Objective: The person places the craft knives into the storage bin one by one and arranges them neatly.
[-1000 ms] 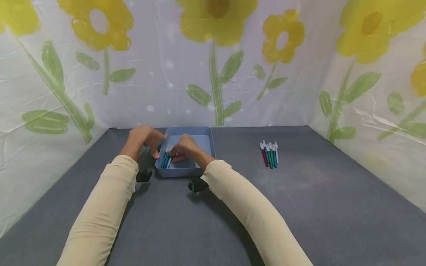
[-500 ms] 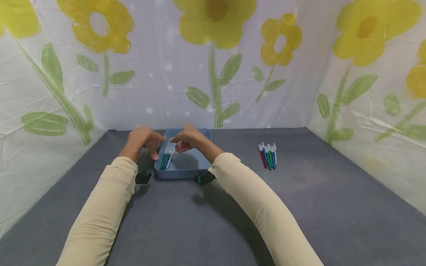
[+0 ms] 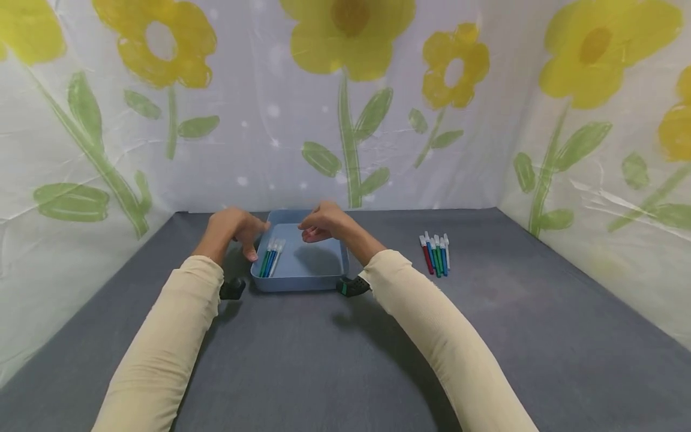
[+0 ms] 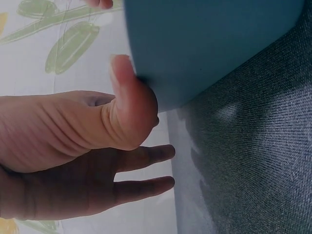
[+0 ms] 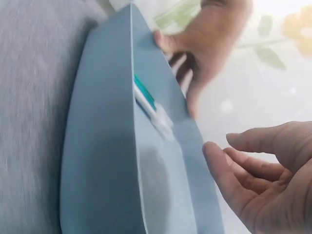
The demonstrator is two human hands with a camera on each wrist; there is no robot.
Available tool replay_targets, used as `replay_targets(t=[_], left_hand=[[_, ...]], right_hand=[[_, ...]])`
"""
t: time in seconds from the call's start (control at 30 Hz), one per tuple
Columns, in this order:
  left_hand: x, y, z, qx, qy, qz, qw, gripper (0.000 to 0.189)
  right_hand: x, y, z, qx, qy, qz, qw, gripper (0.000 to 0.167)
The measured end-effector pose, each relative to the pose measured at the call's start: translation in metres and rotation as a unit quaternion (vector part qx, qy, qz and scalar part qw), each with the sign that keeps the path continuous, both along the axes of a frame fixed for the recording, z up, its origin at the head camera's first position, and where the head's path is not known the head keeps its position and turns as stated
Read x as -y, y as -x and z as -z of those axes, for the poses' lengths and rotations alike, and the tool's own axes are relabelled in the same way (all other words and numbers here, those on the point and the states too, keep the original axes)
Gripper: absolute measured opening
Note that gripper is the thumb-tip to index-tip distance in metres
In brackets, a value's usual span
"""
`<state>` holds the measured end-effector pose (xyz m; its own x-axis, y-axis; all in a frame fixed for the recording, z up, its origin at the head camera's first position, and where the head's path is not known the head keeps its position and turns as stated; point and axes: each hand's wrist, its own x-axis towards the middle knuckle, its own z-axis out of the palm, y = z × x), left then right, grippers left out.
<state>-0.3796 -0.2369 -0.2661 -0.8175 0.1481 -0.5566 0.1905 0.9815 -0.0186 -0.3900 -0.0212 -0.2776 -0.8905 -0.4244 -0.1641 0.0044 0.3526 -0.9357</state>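
A shallow blue tray (image 3: 302, 283) lies on the dark grey table. Along its left inside wall rest several markers (image 3: 272, 258), with green and blue barrels and one whitish. At the tray's left rim is my left hand (image 3: 234, 231); its thumb (image 4: 134, 109) touches the outer wall, while the other fingers (image 4: 146, 190) spread straight. Over the middle of the tray hovers my right hand (image 3: 326, 222). In the right wrist view, nothing shows between its thumb and the loosely bent index finger (image 5: 222, 170), which are apart.
To the right of the tray, a second group of markers (image 3: 436, 255) lies on the table, red, blue and green with white caps. A flower-printed white curtain (image 3: 259, 120) stands behind the table and along its sides.
My right hand has let go of the markers in the tray, risen, and moved right. My left hand stays at the left rim.
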Motion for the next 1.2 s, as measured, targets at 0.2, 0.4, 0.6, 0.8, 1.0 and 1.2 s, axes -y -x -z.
replay_targets(t=[0.2,0.4,0.6,0.8,1.0,1.2], left_hand=[[0.000,0.002,-0.003,-0.004,0.002,0.012,0.9999,0.117],[0.002,0.000,-0.006,-0.006,0.001,-0.001,1.0000,0.118],[0.003,-0.001,-0.007,-0.005,-0.018,-0.013,0.9997,0.121],[0.003,0.000,-0.004,-0.001,-0.006,0.003,1.0000,0.119],[0.001,-0.002,-0.002,0.006,0.001,0.022,0.9997,0.115],[0.002,-0.004,-0.004,0.008,0.000,0.011,0.9999,0.118]], right_hand=[[-0.040,0.012,-0.006,-0.004,-0.013,0.037,0.9992,0.028],[-0.083,0.024,-0.010,-0.004,-0.038,0.069,0.9969,0.033],[-0.133,0.031,-0.007,0.001,-0.058,0.079,0.9952,0.038],[-0.180,0.033,0.004,-0.003,-0.064,0.103,0.9926,0.040],[-0.214,0.034,0.012,0.003,-0.094,0.126,0.9876,0.040],[-0.228,0.035,0.017,-0.013,-0.104,0.138,0.9850,0.037]])
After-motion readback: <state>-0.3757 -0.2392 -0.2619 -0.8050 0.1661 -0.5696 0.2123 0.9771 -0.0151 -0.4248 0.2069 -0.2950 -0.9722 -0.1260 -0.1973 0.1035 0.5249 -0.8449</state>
